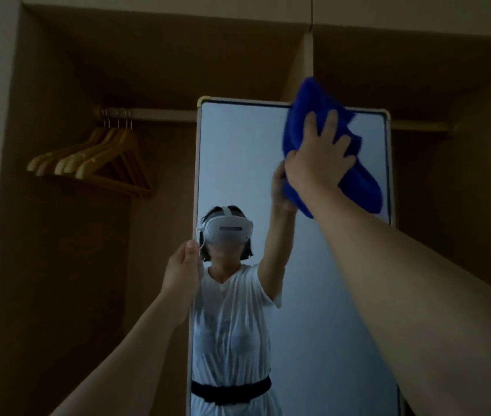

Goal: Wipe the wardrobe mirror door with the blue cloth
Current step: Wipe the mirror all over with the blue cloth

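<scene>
A: What's risky here?

B: The mirror door (292,265) may be swinging; the left hand (182,265) is gripping its edge at nine o'clock, though dim light is making that hard to confirm.

A: And the blue cloth (328,139)?

B: It's lying against the glass at one o'clock, under the right hand (318,157), whose fingers (333,121) are spreading nearly flat, pressing it.
</scene>
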`<control>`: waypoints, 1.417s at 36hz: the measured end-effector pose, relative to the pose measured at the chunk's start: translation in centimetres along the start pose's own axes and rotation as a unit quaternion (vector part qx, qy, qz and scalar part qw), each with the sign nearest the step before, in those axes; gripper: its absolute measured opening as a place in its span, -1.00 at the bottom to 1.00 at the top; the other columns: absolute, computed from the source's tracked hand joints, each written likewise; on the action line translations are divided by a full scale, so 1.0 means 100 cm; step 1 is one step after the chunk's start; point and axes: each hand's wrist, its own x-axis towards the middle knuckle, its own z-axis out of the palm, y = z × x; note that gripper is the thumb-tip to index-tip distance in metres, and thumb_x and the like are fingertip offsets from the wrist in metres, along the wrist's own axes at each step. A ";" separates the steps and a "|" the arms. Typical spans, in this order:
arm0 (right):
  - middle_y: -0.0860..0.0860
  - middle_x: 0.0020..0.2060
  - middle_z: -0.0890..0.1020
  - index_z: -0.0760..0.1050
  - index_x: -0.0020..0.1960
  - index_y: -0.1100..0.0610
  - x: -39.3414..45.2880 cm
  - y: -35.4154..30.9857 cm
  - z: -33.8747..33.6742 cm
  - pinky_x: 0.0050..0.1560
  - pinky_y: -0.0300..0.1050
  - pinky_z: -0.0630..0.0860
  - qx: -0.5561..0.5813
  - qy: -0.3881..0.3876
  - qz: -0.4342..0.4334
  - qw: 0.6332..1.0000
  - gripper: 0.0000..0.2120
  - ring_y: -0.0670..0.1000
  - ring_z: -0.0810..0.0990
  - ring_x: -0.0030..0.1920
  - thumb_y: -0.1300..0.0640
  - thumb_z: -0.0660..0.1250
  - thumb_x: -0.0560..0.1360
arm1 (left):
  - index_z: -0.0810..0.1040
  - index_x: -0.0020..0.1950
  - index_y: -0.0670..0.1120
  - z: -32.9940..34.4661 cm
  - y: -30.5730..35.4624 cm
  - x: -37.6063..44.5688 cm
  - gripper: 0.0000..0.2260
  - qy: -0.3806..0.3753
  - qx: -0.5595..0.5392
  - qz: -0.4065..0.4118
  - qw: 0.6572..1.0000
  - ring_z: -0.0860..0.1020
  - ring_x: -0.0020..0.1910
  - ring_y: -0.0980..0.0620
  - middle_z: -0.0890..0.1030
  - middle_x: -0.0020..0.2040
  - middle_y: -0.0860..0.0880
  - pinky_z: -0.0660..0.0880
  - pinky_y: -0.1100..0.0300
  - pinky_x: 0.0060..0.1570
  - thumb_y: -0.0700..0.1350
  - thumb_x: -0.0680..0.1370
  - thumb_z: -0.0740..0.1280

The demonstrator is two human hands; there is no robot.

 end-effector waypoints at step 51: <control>0.03 0.40 0.40 0.42 0.37 -0.04 -0.147 0.076 0.033 0.09 0.18 0.35 -0.034 0.041 -0.334 0.941 -0.39 0.25 0.43 0.20 -0.04 0.31 0.31 | 0.51 -0.25 -0.17 -0.014 -0.062 -0.014 -0.46 0.008 0.014 -0.140 0.990 0.47 -0.37 -0.06 0.51 -0.29 -0.18 0.39 0.15 -0.35 0.17 0.62 -0.02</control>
